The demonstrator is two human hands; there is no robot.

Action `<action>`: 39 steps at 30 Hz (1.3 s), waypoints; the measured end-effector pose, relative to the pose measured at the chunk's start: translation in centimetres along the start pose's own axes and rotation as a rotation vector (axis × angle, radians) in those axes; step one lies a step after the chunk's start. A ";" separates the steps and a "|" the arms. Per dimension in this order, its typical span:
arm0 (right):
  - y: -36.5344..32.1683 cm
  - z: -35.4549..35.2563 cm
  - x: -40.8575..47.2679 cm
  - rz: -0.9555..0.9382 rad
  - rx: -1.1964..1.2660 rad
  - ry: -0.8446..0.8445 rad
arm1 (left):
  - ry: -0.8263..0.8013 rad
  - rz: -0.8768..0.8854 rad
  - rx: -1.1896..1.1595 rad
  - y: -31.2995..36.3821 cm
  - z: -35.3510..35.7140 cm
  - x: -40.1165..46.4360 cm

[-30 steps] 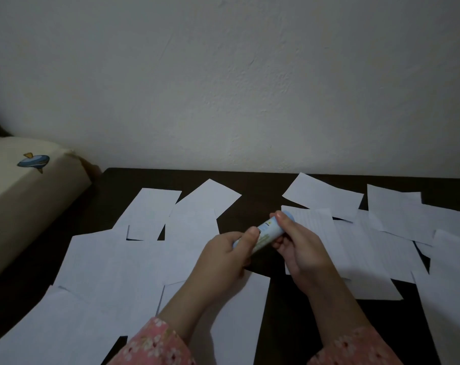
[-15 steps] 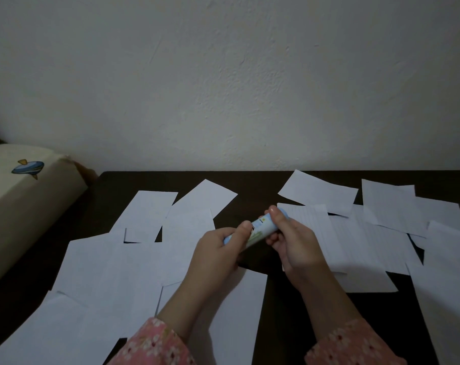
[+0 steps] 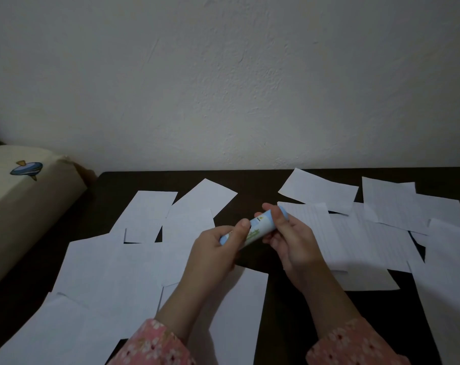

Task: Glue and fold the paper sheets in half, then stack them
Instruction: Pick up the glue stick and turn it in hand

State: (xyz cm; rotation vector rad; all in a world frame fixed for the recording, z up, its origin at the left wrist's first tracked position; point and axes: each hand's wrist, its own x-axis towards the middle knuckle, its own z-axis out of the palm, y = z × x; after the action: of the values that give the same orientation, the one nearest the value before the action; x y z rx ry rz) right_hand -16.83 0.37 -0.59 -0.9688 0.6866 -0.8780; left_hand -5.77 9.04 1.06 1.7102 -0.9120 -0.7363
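A glue stick, white with blue ends, is held slanted above the dark table. My left hand grips its lower blue end and my right hand grips its upper end. Several white paper sheets lie flat and overlapping on the table: a group at the left, one sheet right below my hands, and lined sheets at the right.
A white wall rises directly behind the table. A beige cushioned edge with a blue spinning-top picture stands at the left of the table. Pink floral sleeves cover both my forearms at the frame's bottom.
Both hands and the glue stick sit slightly lower-left in view than a second ago. The grip on both ends stays the same; the sheets have not moved.
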 end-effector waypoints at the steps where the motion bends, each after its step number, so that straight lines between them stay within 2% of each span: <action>1: 0.2 0.0 0.0 0.014 -0.039 0.024 | 0.017 0.021 0.014 -0.1 0.0 0.0; 5: 0.5 -0.3 0.1 0.032 -0.099 0.027 | 0.025 0.028 0.031 -0.2 -0.2 0.2; 11: 0.5 -0.7 -0.1 0.000 -0.045 -0.041 | -0.047 -0.087 -0.020 0.3 -0.9 0.4; 15: 0.7 -0.6 -0.4 -0.068 -0.122 -0.069 | -0.079 -0.138 -0.035 0.5 -1.5 0.5; 20: 0.5 0.1 0.0 -0.036 0.023 -0.020 | 0.032 -0.017 -0.027 0.2 -0.8 0.3; 25: 0.4 -0.1 0.2 -0.011 -0.048 0.020 | 0.060 0.094 0.024 0.1 -1.0 0.4; 32: 0.3 -0.4 -0.2 -0.015 -0.028 0.001 | -0.004 -0.041 -0.028 0.1 -1.0 0.7; 39: 0.5 0.3 0.1 0.019 0.125 0.039 | 0.027 -0.033 -0.044 0.4 -0.5 0.2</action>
State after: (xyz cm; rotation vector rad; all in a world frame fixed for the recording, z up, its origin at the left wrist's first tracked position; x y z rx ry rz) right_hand -16.40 0.52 -0.93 -0.8344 0.6654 -0.9144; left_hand -5.32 9.07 1.61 1.6962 -0.8446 -0.7479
